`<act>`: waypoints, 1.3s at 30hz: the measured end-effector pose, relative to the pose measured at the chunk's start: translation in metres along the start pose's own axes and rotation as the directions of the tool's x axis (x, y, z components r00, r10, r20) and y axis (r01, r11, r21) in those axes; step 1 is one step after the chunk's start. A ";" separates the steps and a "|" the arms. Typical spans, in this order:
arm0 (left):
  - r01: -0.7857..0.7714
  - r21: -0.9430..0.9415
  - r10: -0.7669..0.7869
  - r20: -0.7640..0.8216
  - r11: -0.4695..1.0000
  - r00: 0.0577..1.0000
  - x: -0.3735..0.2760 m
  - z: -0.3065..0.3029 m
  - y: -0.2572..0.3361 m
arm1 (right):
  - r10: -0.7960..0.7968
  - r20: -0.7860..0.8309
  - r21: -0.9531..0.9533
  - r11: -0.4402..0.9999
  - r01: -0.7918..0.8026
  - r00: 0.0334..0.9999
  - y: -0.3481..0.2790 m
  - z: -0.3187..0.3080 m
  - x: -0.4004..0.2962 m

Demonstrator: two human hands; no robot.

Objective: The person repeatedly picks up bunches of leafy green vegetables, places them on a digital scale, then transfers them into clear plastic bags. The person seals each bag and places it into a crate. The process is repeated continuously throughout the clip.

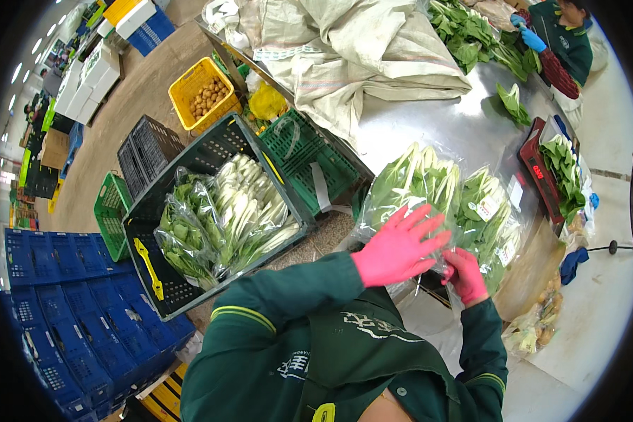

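My left hand (403, 245), in a pink glove, lies with spread fingers over the lower end of a clear plastic bag of leafy greens (416, 174) at the metal table's near edge. Beside it my right hand (464, 274), gloved in pink too, pinches the bag's loose plastic between thumb and fingers. More bagged greens (485, 211) with labels lie just right of that bag. Left of the table, a large dark green crate (211, 145) holds several bags of greens (248, 200), white stems showing.
A red digital scale (539, 169) carries loose greens at the right. Woven sacks (369, 47) cover the table's far part, near a leafy pile (461, 37). A co-worker in blue gloves (530, 37) stands top right. Blue crates (84, 316) fill the lower left; a yellow crate holds potatoes (208, 97).
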State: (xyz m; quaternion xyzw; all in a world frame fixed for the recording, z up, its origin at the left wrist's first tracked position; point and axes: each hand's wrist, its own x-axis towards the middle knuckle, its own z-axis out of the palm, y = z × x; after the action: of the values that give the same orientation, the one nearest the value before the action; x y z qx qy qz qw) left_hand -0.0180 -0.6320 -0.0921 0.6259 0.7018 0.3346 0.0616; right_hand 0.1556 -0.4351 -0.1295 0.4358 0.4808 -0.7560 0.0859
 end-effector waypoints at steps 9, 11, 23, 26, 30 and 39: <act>0.212 -0.929 -0.563 0.353 -0.302 0.747 0.078 0.034 -0.045 | -0.570 0.130 -0.184 0.790 0.585 0.811 -0.133 0.075 -0.013; 0.322 -0.904 -0.437 0.420 -0.283 0.796 0.087 0.015 -0.033 | -0.708 0.282 -0.373 0.541 0.754 0.647 -0.133 0.083 -0.030; 0.702 -0.618 -0.498 0.510 0.355 0.701 0.154 0.106 -0.133 | -0.345 -0.652 -0.398 0.914 0.082 0.676 0.037 -0.176 -0.023; 0.755 -0.607 -0.535 0.564 0.247 0.629 0.180 0.126 -0.128 | -0.240 -0.669 -0.177 0.971 0.163 0.703 0.035 -0.171 -0.019; 0.761 -0.632 -0.423 0.655 0.146 0.626 0.191 0.133 -0.104 | -0.255 -0.750 -0.191 0.967 0.169 0.610 0.078 -0.187 0.001; 0.743 -0.657 -0.387 0.658 0.123 0.646 0.186 0.138 -0.068 | -0.126 -0.266 0.602 0.752 0.267 0.956 0.019 -0.170 0.030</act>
State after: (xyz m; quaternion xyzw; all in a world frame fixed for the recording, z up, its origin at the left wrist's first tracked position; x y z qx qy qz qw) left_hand -0.0442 -0.4068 -0.1734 0.2083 0.5648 0.4942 0.6272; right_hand 0.2457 -0.3002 -0.1909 0.4626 0.2484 -0.8280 -0.1967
